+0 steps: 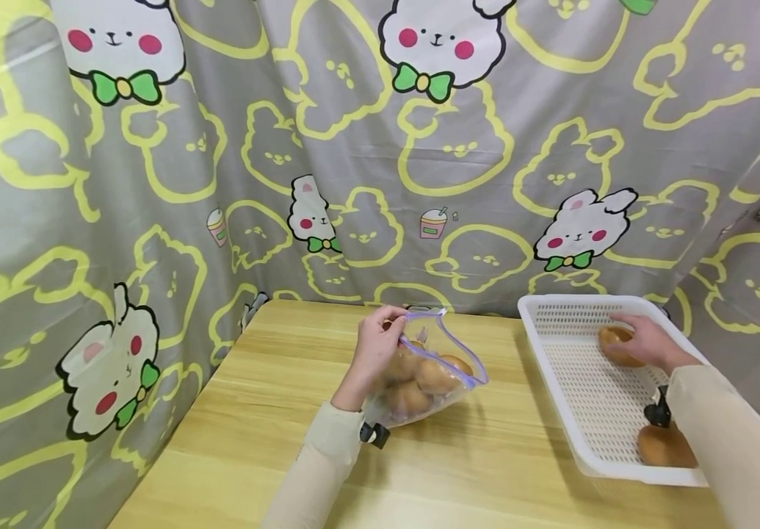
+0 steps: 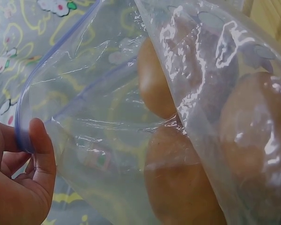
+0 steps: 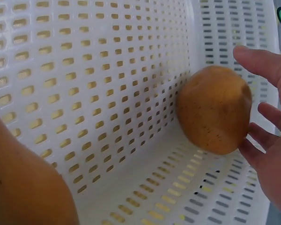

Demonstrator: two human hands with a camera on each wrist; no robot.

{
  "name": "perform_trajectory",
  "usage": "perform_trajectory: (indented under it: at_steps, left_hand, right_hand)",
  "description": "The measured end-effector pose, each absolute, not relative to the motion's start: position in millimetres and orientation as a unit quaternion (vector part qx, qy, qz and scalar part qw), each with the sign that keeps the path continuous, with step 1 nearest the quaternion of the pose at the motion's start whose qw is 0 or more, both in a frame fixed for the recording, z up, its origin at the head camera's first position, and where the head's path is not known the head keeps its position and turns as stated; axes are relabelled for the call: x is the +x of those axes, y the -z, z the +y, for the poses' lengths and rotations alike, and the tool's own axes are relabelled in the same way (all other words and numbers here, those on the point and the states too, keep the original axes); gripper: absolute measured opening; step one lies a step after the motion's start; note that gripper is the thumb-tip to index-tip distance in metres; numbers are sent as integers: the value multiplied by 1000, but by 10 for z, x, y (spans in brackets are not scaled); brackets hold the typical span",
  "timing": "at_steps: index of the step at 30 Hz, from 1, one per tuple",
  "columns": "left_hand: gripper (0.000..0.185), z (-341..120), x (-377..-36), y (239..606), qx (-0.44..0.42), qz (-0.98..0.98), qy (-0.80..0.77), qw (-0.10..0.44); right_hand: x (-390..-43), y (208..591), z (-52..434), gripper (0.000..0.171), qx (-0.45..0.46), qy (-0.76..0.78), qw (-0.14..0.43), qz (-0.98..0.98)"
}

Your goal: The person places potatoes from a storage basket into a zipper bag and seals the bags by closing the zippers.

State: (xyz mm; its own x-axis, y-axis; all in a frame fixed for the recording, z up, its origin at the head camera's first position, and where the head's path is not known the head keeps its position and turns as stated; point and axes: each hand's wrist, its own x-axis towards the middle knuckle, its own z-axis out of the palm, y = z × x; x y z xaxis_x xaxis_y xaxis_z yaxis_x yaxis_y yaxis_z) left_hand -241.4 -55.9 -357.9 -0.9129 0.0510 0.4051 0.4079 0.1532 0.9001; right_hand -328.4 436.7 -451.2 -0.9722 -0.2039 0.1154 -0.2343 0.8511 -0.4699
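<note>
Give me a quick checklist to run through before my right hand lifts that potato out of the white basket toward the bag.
1. Right hand on the potato: not ok, fingers are spread beside it, not closed round it.
2. Left hand holding the zip bag by its rim: ok, it pinches the blue strip.
3. Bag mouth open: ok, it gapes upward.
4. Room in the bag: cannot tell, several potatoes already fill the bottom.
5. Second potato clear of the lift: ok, it lies at the near end of the basket, apart.
</note>
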Motion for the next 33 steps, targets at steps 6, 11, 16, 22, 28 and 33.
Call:
perform_trajectory:
  at_steps: [6, 11, 16, 22, 28, 33]
  left_hand:
    - [13, -570, -2404, 3573, -151, -748, 631, 139]
    - [14, -566, -2386, 3565, -155, -751, 627, 137]
    - [14, -579, -2396, 3565, -155, -750, 628, 137]
    - [14, -596, -2404, 3568, -153, -752, 626, 140]
    - [14, -601, -2397, 3562, -155, -753, 623, 144]
    - [15, -599, -2391, 3563, -154, -754, 623, 141]
  right_hand:
    - [-3283, 4548, 4396, 78, 88, -263, 3, -961]
    - [-3293, 4591, 4393, 72, 96, -252, 10, -963]
    - [-3312, 4632, 4407, 68, 105, -251, 13, -962]
    - [-3325, 4641, 4419, 75, 105, -256, 2, -961]
    - [-3295, 4636, 4412, 82, 100, -253, -18, -962]
    - [-3249, 4639, 4399, 83, 100, -257, -28, -961]
